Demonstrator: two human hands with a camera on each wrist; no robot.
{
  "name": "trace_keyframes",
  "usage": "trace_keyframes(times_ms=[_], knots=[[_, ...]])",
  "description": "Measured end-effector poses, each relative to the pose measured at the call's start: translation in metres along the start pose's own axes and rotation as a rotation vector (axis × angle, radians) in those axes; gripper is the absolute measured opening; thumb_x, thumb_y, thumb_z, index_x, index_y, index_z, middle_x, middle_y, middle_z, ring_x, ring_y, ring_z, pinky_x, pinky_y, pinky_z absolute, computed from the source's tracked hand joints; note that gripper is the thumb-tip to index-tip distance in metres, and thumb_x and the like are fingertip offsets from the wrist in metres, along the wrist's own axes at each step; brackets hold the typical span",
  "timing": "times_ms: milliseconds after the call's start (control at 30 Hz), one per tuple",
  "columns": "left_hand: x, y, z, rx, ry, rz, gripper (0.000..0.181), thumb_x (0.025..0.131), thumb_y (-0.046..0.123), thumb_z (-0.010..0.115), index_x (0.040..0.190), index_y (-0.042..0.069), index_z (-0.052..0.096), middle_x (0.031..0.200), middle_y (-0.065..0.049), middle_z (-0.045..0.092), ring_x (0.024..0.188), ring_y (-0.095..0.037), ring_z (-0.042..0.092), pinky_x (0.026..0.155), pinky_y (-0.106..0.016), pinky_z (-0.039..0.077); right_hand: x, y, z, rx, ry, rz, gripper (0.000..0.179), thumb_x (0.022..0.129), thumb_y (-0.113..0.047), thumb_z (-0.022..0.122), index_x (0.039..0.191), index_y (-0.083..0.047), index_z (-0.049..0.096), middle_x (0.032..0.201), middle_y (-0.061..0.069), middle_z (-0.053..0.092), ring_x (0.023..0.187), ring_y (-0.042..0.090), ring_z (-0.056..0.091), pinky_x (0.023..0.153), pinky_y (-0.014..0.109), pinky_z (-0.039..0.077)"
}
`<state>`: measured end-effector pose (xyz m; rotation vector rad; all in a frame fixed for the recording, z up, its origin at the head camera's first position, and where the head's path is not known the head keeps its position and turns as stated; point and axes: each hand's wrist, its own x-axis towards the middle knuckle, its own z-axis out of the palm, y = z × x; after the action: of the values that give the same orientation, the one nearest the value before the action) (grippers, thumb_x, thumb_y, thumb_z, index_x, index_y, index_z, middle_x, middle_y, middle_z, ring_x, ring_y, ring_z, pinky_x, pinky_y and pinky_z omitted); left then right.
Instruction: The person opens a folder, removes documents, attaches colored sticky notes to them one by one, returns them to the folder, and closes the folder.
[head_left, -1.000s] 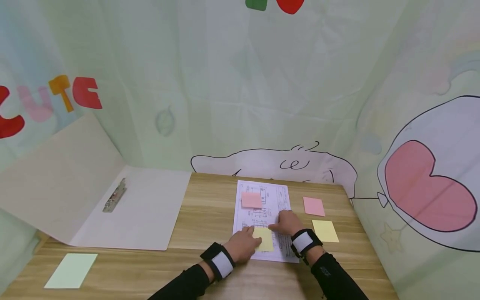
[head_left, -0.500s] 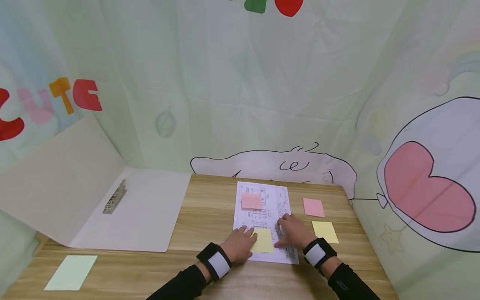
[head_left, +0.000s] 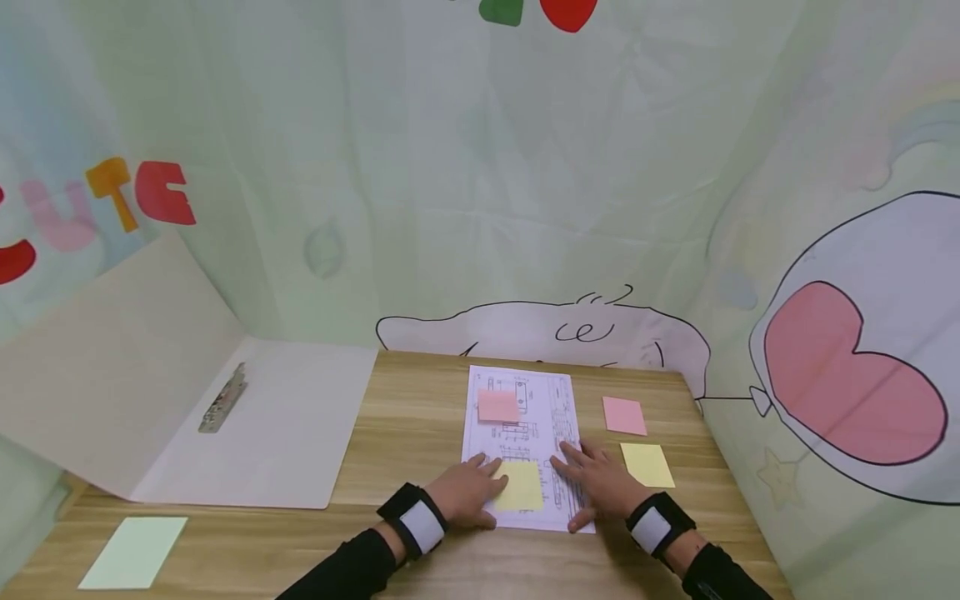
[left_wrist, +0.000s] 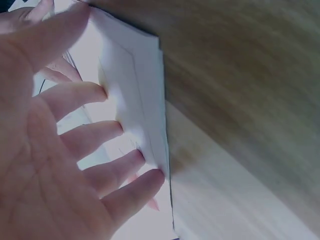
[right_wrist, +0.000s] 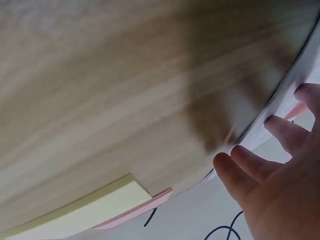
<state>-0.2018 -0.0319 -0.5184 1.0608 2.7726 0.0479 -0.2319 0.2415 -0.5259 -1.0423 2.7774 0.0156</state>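
Note:
Printed sheets (head_left: 517,450) with technical drawings lie on the wooden table, their layered edge showing in the left wrist view. A yellow sticky note (head_left: 523,487) is on the lower part of the page, and a pink sticky note (head_left: 498,407) on the upper part. My left hand (head_left: 465,493) rests at the left edge beside the yellow note, its fingers (left_wrist: 135,192) spread over the paper. Along the right edge lies my right hand (head_left: 603,483), with fingers (right_wrist: 285,132) spread and tips at the margin. Neither hand grips anything.
Right of the sheets lie a pink sticky-note pad (head_left: 624,416) and a yellow sticky-note pad (head_left: 648,465). At the left, an open white folder (head_left: 292,433) with a metal clip (head_left: 223,400) leans against the curtain (head_left: 420,208). A pale green sheet (head_left: 133,552) sits at the front left.
My right hand has left the yellow note's top edge and slid to the page's right edge, its fingers spreading. The left hand has shifted slightly left, its fingers straighter.

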Motion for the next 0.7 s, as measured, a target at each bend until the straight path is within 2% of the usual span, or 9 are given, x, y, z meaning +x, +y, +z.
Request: trace_keyframes(times_ms=[200, 400, 533, 700], knots=[[-0.0009, 0.0, 0.0004, -0.052, -0.014, -0.009, 0.079, 0.071, 0.055, 0.075, 0.134, 0.013, 0.054, 0.141, -0.013, 0.045, 0.129, -0.035, 0.04, 0.103, -0.04, 0.035, 0.0008, 0.0013, 0.0023, 0.027, 0.007, -0.006, 0.104, 0.062, -0.076, 0.057, 0.143, -0.012, 0.042, 0.15, 0.018, 0.03, 0.132, 0.049, 0.023, 0.099, 0.062, 0.03], [-0.003, -0.0002, -0.0019, -0.071, -0.014, -0.002, 0.074, 0.076, 0.053, 0.072, 0.135, 0.012, 0.053, 0.142, -0.013, 0.044, 0.13, -0.036, 0.038, 0.104, -0.039, 0.035, 0.0027, 0.0015, 0.0056, 0.02, 0.01, 0.034, 0.097, 0.068, -0.077, 0.05, 0.143, -0.016, 0.043, 0.15, 0.014, 0.032, 0.133, 0.046, 0.025, 0.1, 0.06, 0.031], [-0.0039, -0.0004, -0.0023, -0.102, -0.049, -0.02, 0.063, 0.083, 0.043, 0.064, 0.137, 0.014, 0.051, 0.145, -0.011, 0.04, 0.133, -0.035, 0.034, 0.106, -0.038, 0.032, 0.004, -0.0008, 0.0065, 0.016, 0.034, 0.039, 0.091, 0.072, -0.075, 0.049, 0.141, -0.015, 0.047, 0.147, 0.015, 0.035, 0.132, 0.045, 0.029, 0.1, 0.058, 0.031], [-0.0027, -0.0011, -0.0005, -0.098, -0.08, -0.017, 0.048, 0.094, 0.03, 0.044, 0.138, 0.013, 0.049, 0.146, -0.009, 0.038, 0.136, -0.032, 0.03, 0.109, -0.036, 0.026, 0.0041, -0.0039, 0.0038, 0.069, 0.057, 0.038, 0.088, 0.075, -0.071, 0.053, 0.138, -0.011, 0.049, 0.145, 0.018, 0.038, 0.13, 0.047, 0.031, 0.1, 0.059, 0.031]])
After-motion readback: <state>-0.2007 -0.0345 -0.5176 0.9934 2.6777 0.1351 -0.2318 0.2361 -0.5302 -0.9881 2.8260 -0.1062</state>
